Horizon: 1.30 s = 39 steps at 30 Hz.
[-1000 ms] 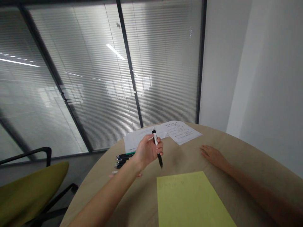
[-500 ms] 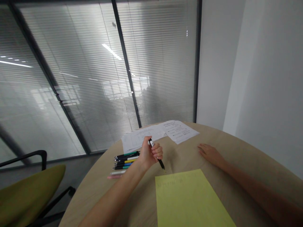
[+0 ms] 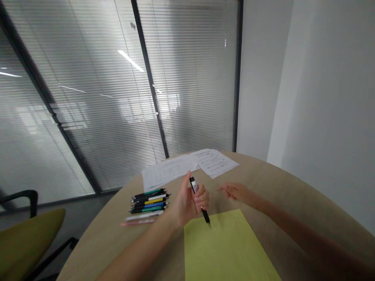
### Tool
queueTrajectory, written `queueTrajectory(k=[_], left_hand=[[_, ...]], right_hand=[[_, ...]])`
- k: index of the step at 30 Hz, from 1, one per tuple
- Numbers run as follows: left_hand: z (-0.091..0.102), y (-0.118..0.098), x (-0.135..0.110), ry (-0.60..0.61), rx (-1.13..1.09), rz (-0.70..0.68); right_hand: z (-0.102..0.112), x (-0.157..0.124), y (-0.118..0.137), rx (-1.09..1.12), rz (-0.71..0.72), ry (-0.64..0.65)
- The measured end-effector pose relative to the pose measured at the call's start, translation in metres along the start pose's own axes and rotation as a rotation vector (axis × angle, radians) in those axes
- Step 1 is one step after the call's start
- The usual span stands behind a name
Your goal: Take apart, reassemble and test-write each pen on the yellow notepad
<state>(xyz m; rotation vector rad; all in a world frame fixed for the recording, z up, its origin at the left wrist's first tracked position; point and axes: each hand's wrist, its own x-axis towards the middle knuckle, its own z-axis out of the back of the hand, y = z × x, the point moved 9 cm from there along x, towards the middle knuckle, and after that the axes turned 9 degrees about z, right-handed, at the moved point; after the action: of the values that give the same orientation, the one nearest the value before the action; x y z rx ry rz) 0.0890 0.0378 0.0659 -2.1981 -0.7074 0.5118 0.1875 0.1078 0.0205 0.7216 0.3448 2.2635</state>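
Left hand closed around a black-and-white pen, fingers wrapped on the mid-barrel, tip pointing down at the near top edge of the yellow sheet. Pen looks light, stiff, smooth plastic; likely slick, best gripped low on the barrel near the tip. Right hand open, fingers spread, holding nothing, low over the round table just right of the pen. Row of spare pens lies left.

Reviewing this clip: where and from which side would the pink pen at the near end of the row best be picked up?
Pinch the pink pen mid-barrel from above: it lies flat on the table, nearest in the row, with its near side free.
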Motion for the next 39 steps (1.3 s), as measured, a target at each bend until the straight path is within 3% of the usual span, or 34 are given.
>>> queueTrajectory(k=[3, 6, 8, 11, 15, 17, 19, 21, 23, 25, 28, 31, 35, 39], left_hand=[[-0.003, 0.000, 0.001, -0.002, 0.023, -0.058], [-0.001, 0.002, 0.002, -0.041, 0.070, -0.128], [0.000, 0.004, 0.002, -0.061, 0.134, -0.160], [0.004, 0.001, -0.001, -0.159, 0.283, -0.239], [0.014, -0.012, -0.014, -0.514, 0.648, -0.343], [0.008, -0.007, -0.017, -0.595, 0.864, -0.320], [-0.010, 0.015, -0.011, -0.463, 1.115, -0.265], [-0.035, 0.053, -0.004, -0.166, 1.377, -0.251], [-0.054, 0.095, -0.005, 0.131, 1.669, -0.370], [-0.057, 0.128, -0.008, 0.247, 1.971, -0.589], [-0.039, 0.153, -0.005, 0.100, 2.324, -0.796], [-0.029, 0.159, -0.004, -0.005, 2.425, -0.881], [-0.028, 0.160, -0.002, -0.070, 2.429, -0.912], [-0.031, 0.158, -0.002, -0.133, 2.395, -0.971]], right_hand=[[-0.024, -0.001, 0.061, 0.398, 0.081, 0.245], [-0.035, -0.007, 0.087, 0.510, -0.010, 0.297], [-0.038, -0.008, 0.087, 0.534, -0.094, 0.260], [-0.037, -0.005, 0.085, 0.575, -0.064, 0.218], [-0.022, -0.002, 0.064, 0.549, -0.059, 0.103], [-0.011, -0.005, 0.052, 0.520, -0.074, 0.026], [-0.001, -0.011, 0.044, 0.507, -0.073, -0.035], [0.003, -0.019, 0.038, 0.491, -0.087, -0.065], [0.003, -0.028, 0.031, 0.479, -0.127, -0.093], [-0.002, -0.037, 0.023, 0.501, -0.186, -0.129], [-0.012, -0.050, 0.010, 0.548, -0.351, -0.189], [-0.017, -0.056, 0.007, 0.551, -0.473, -0.241], [-0.013, -0.047, 0.019, 0.532, -0.382, -0.321], [-0.022, -0.046, 0.019, 0.497, -0.327, -0.312]])
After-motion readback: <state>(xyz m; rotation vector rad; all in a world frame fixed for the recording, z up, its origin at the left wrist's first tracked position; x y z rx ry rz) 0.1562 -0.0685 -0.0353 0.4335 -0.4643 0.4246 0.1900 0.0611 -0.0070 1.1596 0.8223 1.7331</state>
